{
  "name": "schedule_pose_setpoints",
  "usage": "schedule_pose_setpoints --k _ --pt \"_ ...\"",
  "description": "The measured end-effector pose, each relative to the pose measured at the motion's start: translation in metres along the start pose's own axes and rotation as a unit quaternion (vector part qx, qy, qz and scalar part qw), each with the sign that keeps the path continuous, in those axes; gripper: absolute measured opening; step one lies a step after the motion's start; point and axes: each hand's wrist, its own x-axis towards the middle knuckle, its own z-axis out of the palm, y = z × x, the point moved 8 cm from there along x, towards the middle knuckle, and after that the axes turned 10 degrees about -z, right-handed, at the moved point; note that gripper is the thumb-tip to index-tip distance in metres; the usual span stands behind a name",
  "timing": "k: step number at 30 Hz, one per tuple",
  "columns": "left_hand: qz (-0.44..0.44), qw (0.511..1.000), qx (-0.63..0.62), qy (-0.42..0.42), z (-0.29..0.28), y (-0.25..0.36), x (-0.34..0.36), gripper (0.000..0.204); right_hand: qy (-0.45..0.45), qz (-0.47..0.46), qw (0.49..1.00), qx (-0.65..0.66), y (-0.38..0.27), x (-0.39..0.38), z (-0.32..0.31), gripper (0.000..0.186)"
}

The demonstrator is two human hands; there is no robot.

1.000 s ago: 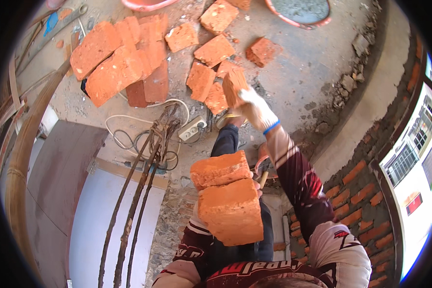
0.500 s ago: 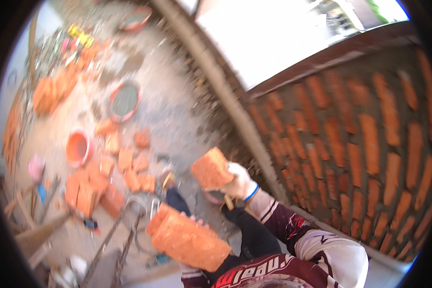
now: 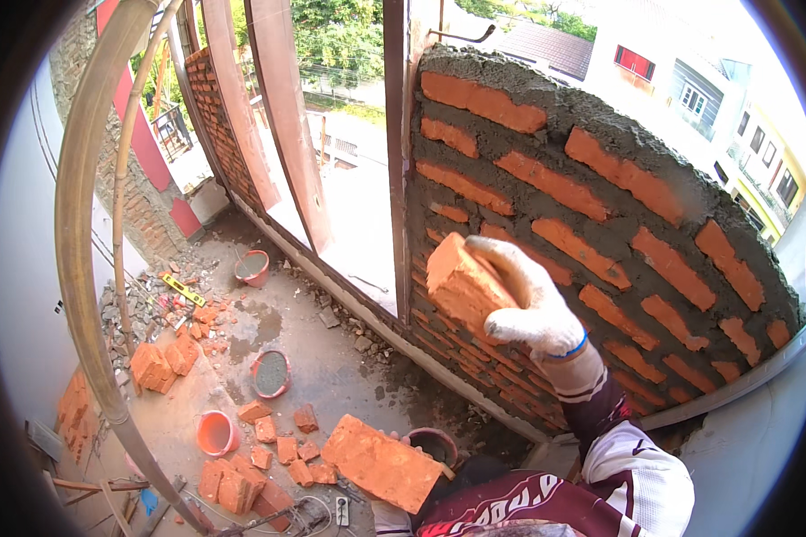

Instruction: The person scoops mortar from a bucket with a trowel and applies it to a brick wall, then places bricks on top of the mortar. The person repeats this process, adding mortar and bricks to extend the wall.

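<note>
My right hand [image 3: 539, 304], in a white glove with a blue band at the wrist, grips a short orange brick [image 3: 464, 285]. It holds that brick up in front of the partly built brick wall [image 3: 560, 183], whose top course is spread with wet grey mortar [image 3: 591, 106]. Low in the view, a long orange brick [image 3: 381, 461] rests in my left hand [image 3: 392, 436]. The brick covers most of that hand, and only a bit of the fingers shows at its far edge.
Buckets of grey mortar [image 3: 270, 374] [image 3: 252, 267] stand on the floor, with an orange bucket [image 3: 217, 433] nearby. Loose bricks [image 3: 233, 483] lie around them. A bamboo pole [image 3: 85, 224] rises at the left. A yellow spirit level [image 3: 182, 288] lies on rubble. Brown frame posts [image 3: 396, 161] border the opening.
The view has tipped up toward the wall's top. My right hand has risen with its brick from low over the floor to the wall face. The left hand still carries its brick.
</note>
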Motion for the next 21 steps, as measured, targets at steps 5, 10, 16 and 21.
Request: schedule_pose_setpoints --k 5,10,16,21 --pt "0.030 0.992 0.119 0.016 0.055 0.041 0.019 0.076 0.040 -0.169 0.913 -0.370 -0.135 0.055 -0.045 0.096" --pt "0.082 0.982 0.164 0.054 0.071 0.086 0.016 0.076 0.037 -0.205 0.802 -0.559 -0.200 0.128 -0.090 0.079" --pt "0.142 0.967 0.181 0.106 0.054 0.134 -0.004 0.077 0.036 -0.096 0.847 -0.522 -0.180 0.198 -0.149 0.084" --pt "0.174 0.959 0.181 0.130 0.041 0.156 -0.016 0.077 0.032 -0.048 0.853 -0.519 -0.152 0.234 -0.174 0.087"
